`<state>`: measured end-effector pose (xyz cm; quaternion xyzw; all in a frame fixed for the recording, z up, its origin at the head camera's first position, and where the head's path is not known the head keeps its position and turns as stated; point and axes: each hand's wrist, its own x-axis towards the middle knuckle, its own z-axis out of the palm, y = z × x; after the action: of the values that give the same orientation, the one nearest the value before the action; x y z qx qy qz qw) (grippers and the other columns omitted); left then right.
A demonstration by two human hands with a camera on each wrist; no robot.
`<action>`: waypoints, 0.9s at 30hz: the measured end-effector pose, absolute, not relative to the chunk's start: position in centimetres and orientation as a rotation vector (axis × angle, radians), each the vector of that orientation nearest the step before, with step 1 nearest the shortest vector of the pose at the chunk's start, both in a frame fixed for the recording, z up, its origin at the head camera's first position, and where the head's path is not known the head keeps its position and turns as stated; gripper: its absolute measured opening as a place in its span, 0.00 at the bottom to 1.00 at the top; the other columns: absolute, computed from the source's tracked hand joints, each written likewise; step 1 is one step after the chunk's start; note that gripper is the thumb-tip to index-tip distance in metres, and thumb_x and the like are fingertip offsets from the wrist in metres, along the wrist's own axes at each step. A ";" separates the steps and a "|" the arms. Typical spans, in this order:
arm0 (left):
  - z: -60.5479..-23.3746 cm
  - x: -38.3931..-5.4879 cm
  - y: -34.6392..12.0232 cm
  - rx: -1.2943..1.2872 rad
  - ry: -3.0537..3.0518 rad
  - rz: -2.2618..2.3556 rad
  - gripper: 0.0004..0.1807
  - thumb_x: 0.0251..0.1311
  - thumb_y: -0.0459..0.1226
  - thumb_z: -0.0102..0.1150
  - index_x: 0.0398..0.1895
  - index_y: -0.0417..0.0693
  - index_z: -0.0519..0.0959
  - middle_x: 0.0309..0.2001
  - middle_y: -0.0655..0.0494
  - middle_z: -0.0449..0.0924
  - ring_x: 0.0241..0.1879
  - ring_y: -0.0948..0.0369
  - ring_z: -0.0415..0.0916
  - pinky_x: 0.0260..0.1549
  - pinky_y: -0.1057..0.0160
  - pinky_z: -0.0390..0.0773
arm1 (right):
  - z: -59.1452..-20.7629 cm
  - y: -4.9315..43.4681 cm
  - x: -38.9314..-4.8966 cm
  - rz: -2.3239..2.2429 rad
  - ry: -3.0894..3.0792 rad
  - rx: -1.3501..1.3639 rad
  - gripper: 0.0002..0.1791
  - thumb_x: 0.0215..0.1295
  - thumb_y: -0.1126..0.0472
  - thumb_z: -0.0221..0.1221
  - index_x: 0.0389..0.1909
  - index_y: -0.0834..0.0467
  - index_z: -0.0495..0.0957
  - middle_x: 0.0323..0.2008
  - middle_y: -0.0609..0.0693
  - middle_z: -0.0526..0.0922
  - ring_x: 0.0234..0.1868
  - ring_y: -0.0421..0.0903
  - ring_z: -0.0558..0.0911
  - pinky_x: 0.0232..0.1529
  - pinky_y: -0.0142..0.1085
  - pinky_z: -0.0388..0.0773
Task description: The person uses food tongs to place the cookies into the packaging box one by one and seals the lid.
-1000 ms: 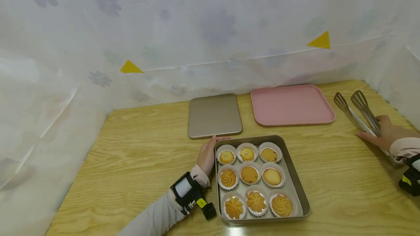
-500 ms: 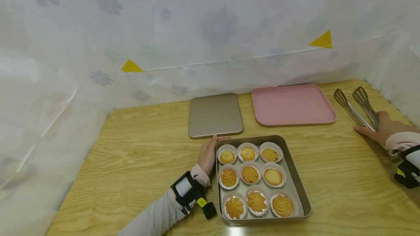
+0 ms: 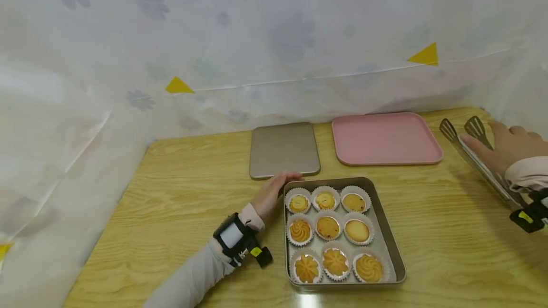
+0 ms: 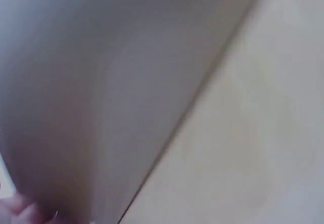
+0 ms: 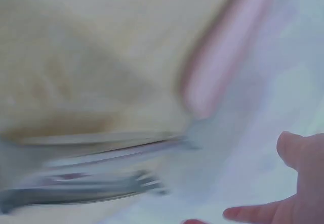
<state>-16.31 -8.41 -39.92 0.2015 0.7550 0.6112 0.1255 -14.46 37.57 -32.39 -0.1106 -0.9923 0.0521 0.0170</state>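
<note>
A square metal baking pan [image 3: 387,246] holds several cookies [image 3: 327,227] in white paper cups. My left hand [image 3: 269,196] rests at the pan's far left corner, its fingers lying along the back wall; only blurred fingertips [image 4: 28,211] show beside the pan in the left wrist view. Metal tongs [image 3: 479,163] with slotted ends lie on the right side of the table. Over them is my right hand [image 3: 513,146], fingers spread. In the right wrist view this hand stands apart from the tongs [image 5: 111,155], holding nothing.
Behind the pan lies a flat grey-brown metal square [image 3: 284,149]. A pink tray [image 3: 387,139] stands to its right, close to the back edge of the wooden table [image 3: 192,184]. Flower-print sheeting [image 3: 282,27] hangs around the back and sides.
My right hand has let go of the tongs and moved up and away from them. The left wrist has shifted slightly left, with its fingers still at the pan's corner.
</note>
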 end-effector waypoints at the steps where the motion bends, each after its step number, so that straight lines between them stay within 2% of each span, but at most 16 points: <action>1: -39.5 -16.6 -8.8 0.620 2.195 1.751 0.28 0.78 0.43 0.26 0.61 0.31 0.71 0.61 0.39 0.74 0.65 0.47 0.67 0.68 0.51 0.60 | -31.8 36.9 -15.0 0.186 -3.067 -0.231 0.53 0.69 0.29 0.32 0.68 0.78 0.50 0.52 0.84 0.63 0.43 0.79 0.70 0.45 0.68 0.69; 3: -38.8 -17.2 -9.7 0.644 2.176 1.725 0.29 0.78 0.44 0.26 0.63 0.31 0.68 0.63 0.38 0.72 0.65 0.47 0.67 0.68 0.50 0.60 | -30.8 35.3 -16.2 0.272 -3.027 0.009 0.45 0.73 0.36 0.39 0.65 0.77 0.58 0.50 0.80 0.70 0.42 0.74 0.74 0.42 0.66 0.70; 6: -37.7 -18.5 -11.2 0.639 2.234 1.683 0.30 0.78 0.47 0.25 0.66 0.33 0.66 0.65 0.40 0.70 0.67 0.47 0.65 0.68 0.49 0.59 | -30.0 32.5 -18.1 0.497 -3.003 0.300 0.35 0.74 0.46 0.46 0.65 0.74 0.64 0.54 0.76 0.73 0.49 0.71 0.75 0.45 0.63 0.71; 10: -36.6 -20.7 -13.3 0.608 2.279 1.689 0.32 0.77 0.49 0.24 0.70 0.35 0.62 0.67 0.39 0.66 0.70 0.47 0.60 0.70 0.48 0.55 | -30.1 28.1 -20.8 0.653 -3.012 0.423 0.33 0.73 0.46 0.48 0.66 0.67 0.66 0.62 0.72 0.68 0.61 0.72 0.68 0.58 0.64 0.64; 17: -36.4 -24.8 -15.3 0.516 2.312 1.669 0.31 0.78 0.47 0.22 0.73 0.36 0.55 0.71 0.37 0.59 0.72 0.48 0.54 0.72 0.51 0.50 | -32.5 21.5 -26.0 0.714 -3.045 0.611 0.31 0.72 0.47 0.50 0.65 0.66 0.68 0.63 0.68 0.70 0.64 0.67 0.68 0.64 0.59 0.63; 21: -36.8 -27.0 -15.6 0.392 2.388 1.621 0.31 0.78 0.47 0.23 0.73 0.34 0.54 0.70 0.36 0.60 0.72 0.46 0.55 0.72 0.51 0.50 | -34.3 18.8 -28.5 0.588 -3.050 0.731 0.31 0.72 0.49 0.51 0.62 0.70 0.70 0.59 0.70 0.73 0.61 0.68 0.71 0.62 0.58 0.66; 23: -36.9 -27.8 -15.6 0.301 2.435 1.558 0.32 0.78 0.48 0.25 0.74 0.36 0.54 0.70 0.38 0.60 0.72 0.47 0.54 0.72 0.51 0.51 | -35.0 17.8 -29.7 0.509 -3.067 0.774 0.30 0.71 0.49 0.52 0.60 0.70 0.72 0.56 0.70 0.76 0.57 0.67 0.75 0.60 0.57 0.69; 27: -36.7 -28.9 -15.5 0.160 2.522 1.358 0.35 0.75 0.55 0.28 0.76 0.43 0.53 0.73 0.44 0.56 0.73 0.48 0.51 0.71 0.50 0.52 | -36.7 16.4 -32.4 0.378 -3.148 0.764 0.30 0.70 0.43 0.50 0.52 0.65 0.79 0.48 0.66 0.82 0.47 0.60 0.81 0.53 0.54 0.74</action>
<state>-28.92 -15.46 -36.68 0.0552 0.8709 0.4691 0.1361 -32.41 16.41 -36.70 0.2337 -0.9635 0.1157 -0.0598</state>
